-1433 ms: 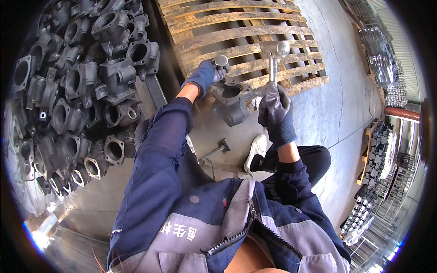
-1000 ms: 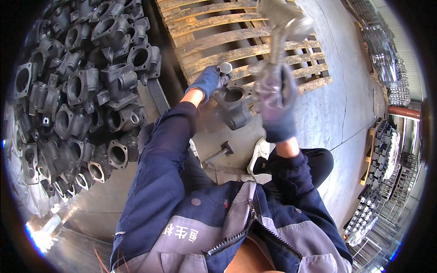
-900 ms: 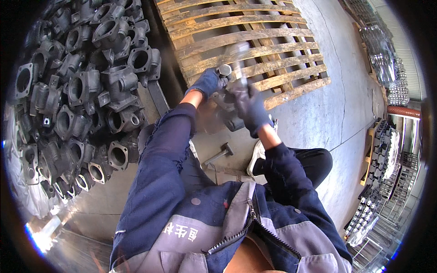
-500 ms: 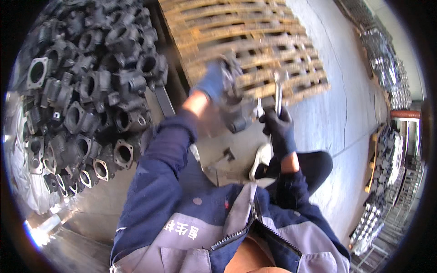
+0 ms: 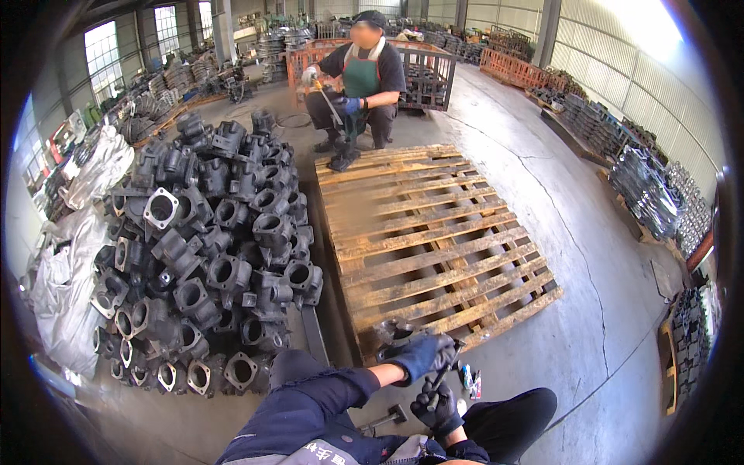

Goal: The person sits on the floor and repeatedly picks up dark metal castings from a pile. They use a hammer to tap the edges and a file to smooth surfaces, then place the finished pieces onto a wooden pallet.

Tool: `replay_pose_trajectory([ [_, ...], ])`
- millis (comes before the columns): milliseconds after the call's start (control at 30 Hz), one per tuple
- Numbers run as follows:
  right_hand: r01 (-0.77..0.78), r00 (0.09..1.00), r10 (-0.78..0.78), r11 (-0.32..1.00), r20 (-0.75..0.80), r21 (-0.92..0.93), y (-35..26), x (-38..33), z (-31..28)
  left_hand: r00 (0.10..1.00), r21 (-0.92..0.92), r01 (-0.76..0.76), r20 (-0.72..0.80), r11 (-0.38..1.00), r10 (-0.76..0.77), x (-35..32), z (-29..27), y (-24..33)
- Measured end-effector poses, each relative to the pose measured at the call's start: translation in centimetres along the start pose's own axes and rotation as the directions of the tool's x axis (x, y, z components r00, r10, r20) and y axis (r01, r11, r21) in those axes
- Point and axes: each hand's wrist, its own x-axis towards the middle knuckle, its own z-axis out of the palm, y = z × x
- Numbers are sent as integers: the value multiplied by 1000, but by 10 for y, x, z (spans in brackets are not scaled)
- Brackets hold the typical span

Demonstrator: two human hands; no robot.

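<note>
My left hand [image 5: 422,359], in a blue glove with grey fingers, is at the pallet's near edge. Its fingers curl in close to the upper end of a metal wrench [image 5: 441,381]; whatever they hold is hidden. Just beyond that hand, a dark metal casting [image 5: 394,332] lies at the pallet's edge. My right hand [image 5: 438,408], black-gloved, is lower and to the right, closed round the wrench, which points up toward the left hand. A hammer-like tool with a dark head [image 5: 397,415] rests on the floor between my legs.
A wooden slatted pallet [image 5: 434,256] lies ahead. Black flanged castings [image 5: 209,263] are heaped at the left, beside pale sheeting [image 5: 66,287]. Beyond the pallet crouches a person in a green apron [image 5: 360,77] with a long tool, before an orange-framed crate [image 5: 426,74]. Further parts line the right wall.
The view has tilted up, bringing the co-worker and hall into sight. My left hand has come from farther left to beside the wrench, which my right hand still grips.
</note>
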Motion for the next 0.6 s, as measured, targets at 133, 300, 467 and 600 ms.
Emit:
replay_pose_trajectory([
  [133,-93,946,122,990,-299,107,-9,23,-48,916,381,394,-87,836,-392,31,-40,-68],
  [300,-265,951,15,553,-308,-790,2,68,-149,858,161,511,-45,844,-511,-25,-1,-184],
  [467,-244,800,156,967,-580,-75,24,93,-187,730,308,604,157,735,-665,-11,-10,-173],
  [600,-244,788,-159,806,-594,-540,36,132,-267,687,481,582,140,656,-713,14,-17,-129],
])
